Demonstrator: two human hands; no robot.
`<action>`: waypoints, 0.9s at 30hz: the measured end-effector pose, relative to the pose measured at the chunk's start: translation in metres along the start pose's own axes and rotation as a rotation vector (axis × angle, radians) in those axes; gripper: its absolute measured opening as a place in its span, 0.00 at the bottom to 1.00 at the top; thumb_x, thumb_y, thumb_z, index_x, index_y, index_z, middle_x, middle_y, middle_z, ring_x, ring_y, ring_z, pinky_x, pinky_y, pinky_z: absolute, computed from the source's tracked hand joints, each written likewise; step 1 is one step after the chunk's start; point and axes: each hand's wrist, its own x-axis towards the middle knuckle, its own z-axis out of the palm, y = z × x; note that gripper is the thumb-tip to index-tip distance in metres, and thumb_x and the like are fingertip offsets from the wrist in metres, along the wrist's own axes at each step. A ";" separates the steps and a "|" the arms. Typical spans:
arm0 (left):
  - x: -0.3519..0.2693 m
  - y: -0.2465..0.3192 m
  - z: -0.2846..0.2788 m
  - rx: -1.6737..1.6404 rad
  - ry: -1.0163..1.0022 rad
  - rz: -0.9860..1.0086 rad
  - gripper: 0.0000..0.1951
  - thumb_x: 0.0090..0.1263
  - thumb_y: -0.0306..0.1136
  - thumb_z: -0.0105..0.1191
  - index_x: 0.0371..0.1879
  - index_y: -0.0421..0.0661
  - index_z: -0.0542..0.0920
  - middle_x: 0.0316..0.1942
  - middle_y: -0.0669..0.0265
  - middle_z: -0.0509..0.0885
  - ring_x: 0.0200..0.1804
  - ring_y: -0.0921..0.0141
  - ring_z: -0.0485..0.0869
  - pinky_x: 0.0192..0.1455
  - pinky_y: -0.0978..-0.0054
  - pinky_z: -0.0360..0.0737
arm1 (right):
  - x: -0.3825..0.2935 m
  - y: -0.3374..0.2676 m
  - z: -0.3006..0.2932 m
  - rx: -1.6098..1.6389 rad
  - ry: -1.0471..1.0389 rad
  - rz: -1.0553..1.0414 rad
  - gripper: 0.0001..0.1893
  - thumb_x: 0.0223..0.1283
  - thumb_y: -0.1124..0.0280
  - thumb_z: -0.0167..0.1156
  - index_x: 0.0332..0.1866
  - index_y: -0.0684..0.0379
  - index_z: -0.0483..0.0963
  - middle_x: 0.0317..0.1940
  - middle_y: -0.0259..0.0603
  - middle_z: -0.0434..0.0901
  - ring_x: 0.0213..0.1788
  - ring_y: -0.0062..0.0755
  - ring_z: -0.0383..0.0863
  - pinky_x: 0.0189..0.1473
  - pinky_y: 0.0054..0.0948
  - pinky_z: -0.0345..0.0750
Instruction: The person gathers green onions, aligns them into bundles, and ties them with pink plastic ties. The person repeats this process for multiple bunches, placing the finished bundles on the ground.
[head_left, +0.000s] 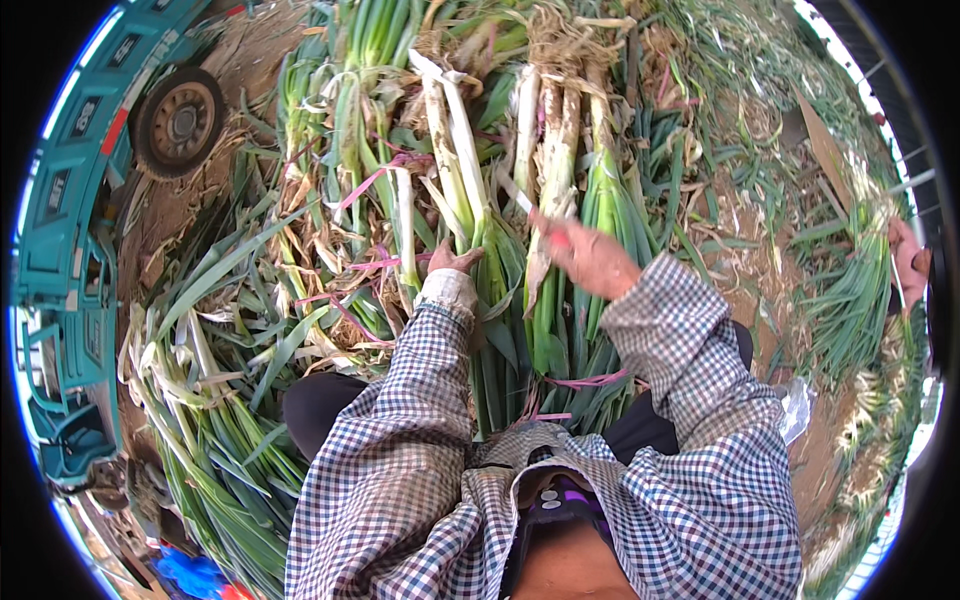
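Observation:
My right hand (592, 259) grips a small knife (523, 199) with a red handle; hand and blade are slightly blurred. The blade lies over a bundle of large green onions (559, 161) with soil on their pale stalks and roots at the far end. My left hand (454, 259) is around the lower part of paler green onion stalks (466, 154), its thumb against them and some fingers hidden. Loose skin curls at the top of these stalks. Pink ties (589, 380) cross the leaves near my lap.
More green onions (217, 420) lie at my left, among dry leaves and pink strips (364, 187). A teal vehicle (67, 187) with a wheel (180, 122) stands far left. At the right edge, another person's hand (907, 259) is beside a green onion bunch (855, 292). Clear plastic (795, 409) lies near my right knee.

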 end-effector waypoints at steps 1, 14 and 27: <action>-0.002 -0.003 0.001 -0.136 0.001 0.045 0.40 0.52 0.47 0.69 0.60 0.31 0.71 0.51 0.45 0.81 0.54 0.58 0.80 0.57 0.68 0.75 | 0.001 0.002 0.002 0.041 -0.148 -0.014 0.30 0.68 0.42 0.43 0.67 0.51 0.65 0.46 0.56 0.80 0.49 0.49 0.81 0.54 0.40 0.76; 0.024 -0.028 0.044 -0.320 -0.088 0.209 0.37 0.62 0.51 0.60 0.64 0.38 0.67 0.54 0.45 0.79 0.57 0.56 0.78 0.59 0.66 0.73 | 0.027 -0.005 0.002 0.006 0.337 -0.045 0.29 0.66 0.45 0.47 0.60 0.60 0.70 0.42 0.60 0.80 0.46 0.53 0.82 0.50 0.41 0.76; 0.024 -0.016 0.032 -0.328 -0.055 0.156 0.28 0.66 0.44 0.56 0.58 0.34 0.73 0.47 0.54 0.83 0.47 0.67 0.81 0.53 0.73 0.75 | 0.031 0.007 0.008 -0.096 -0.040 -0.067 0.31 0.69 0.42 0.39 0.68 0.53 0.64 0.47 0.57 0.79 0.50 0.52 0.80 0.55 0.39 0.75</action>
